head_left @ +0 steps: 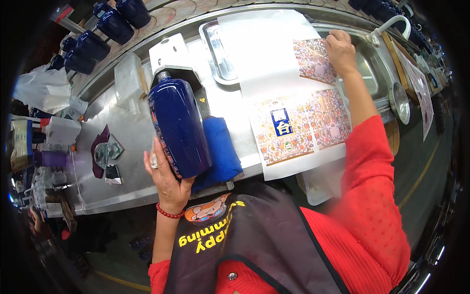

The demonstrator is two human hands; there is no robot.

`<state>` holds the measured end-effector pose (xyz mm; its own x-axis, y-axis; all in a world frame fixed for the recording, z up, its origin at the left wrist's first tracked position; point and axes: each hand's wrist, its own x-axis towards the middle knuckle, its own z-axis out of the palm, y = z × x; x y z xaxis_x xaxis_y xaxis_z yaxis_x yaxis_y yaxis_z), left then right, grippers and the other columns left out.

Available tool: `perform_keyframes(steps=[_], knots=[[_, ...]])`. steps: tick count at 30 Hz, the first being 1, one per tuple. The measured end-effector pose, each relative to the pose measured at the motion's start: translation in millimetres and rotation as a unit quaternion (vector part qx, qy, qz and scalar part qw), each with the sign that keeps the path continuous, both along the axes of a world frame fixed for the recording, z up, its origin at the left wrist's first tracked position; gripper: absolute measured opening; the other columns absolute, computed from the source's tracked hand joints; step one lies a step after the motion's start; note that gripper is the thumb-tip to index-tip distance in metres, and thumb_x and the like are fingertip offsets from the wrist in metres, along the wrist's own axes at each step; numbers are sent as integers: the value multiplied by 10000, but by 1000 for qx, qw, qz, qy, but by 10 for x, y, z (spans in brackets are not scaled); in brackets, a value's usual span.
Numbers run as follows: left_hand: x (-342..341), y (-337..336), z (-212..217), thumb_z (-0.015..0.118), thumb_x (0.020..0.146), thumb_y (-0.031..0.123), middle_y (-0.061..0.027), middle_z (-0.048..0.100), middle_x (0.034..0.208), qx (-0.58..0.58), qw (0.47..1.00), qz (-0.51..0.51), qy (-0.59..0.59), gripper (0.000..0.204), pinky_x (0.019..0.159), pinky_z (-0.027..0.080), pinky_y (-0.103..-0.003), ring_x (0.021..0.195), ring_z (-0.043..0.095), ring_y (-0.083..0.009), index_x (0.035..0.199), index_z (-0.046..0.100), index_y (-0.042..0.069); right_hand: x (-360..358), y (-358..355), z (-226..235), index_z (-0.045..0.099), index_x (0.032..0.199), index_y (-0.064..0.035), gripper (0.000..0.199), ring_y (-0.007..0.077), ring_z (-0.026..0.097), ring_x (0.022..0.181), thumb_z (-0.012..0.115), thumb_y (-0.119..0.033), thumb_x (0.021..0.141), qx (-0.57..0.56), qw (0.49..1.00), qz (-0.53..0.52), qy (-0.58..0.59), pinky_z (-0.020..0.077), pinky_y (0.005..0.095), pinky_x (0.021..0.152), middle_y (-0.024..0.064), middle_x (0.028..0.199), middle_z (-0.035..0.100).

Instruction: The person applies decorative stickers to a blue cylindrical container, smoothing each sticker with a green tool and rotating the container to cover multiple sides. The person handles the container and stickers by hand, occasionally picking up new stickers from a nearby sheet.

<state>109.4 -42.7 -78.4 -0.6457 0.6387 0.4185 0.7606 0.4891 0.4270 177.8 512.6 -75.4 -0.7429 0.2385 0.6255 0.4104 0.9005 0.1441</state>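
A dark blue glazed bottle (180, 122) lies tilted, its neck against a white notched stand (169, 49) and its body by a folded blue cloth (221, 149). My left hand (169, 183) grips its lower end, fingers along the left side where a strip of floral pattern shows, thumb at the base. At the far right, my right hand (341, 51) is closed on the upper right corner of a printed floral decal (312, 61). That decal lies over a large white sheet (267, 54). Nearer to me on the sheet is a printed floral decal panel (286, 130) with a blue label.
A metal tray (218, 71) sits partly under the sheet. Beyond my right arm are a steel sink (369, 73), a white faucet (394, 24) and a metal bowl (400, 103). Dark scraps (105, 152) and a translucent container (129, 81) lie leftward; several blue bottles (115, 27) stand behind.
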Motion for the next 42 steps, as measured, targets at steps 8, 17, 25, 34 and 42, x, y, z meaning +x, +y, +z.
perform_keyframes(steps=[8,17,25,34,42], knots=[[6,-15,2,587,897,688,-207,572,1387,1,1000,1,16,1102,1184,131,-602,1315,507,-383,1563,206,-104,734,1663,-255,713,907,-38,396,101,540,661,738,-433,925,-429,842,-116,304,449,269,600,-26,718,594],[-13,-84,-64,596,900,672,-229,482,1500,19,998,-27,-55,1082,1178,105,-601,1390,441,-390,1581,194,-66,1425,2272,-1367,749,1046,-58,349,416,688,1029,625,-338,879,-197,892,-300,-273,525,505,903,240,1058,720],[-30,-50,-41,644,871,667,-240,455,1495,51,994,-32,-89,1102,1173,97,-628,1419,391,-389,1583,194,-44,752,1554,-32,703,949,-45,226,413,639,971,654,-266,956,-23,987,-121,-100,509,488,843,177,1062,673],[-55,-36,-49,761,800,605,-230,474,1475,54,998,-17,-17,1112,1175,96,-635,1386,399,-412,1570,250,-13,11,-1186,1328,691,970,13,160,227,665,1078,669,-146,975,-157,966,199,-44,513,328,930,90,1285,658],[-277,-10,594,735,858,540,-250,495,1450,180,972,-122,-89,886,1187,221,-479,1408,384,-402,1508,414,30,-129,-2611,1870,705,899,-8,56,264,665,1146,737,-14,853,-77,851,512,-91,539,374,865,207,1329,623]])
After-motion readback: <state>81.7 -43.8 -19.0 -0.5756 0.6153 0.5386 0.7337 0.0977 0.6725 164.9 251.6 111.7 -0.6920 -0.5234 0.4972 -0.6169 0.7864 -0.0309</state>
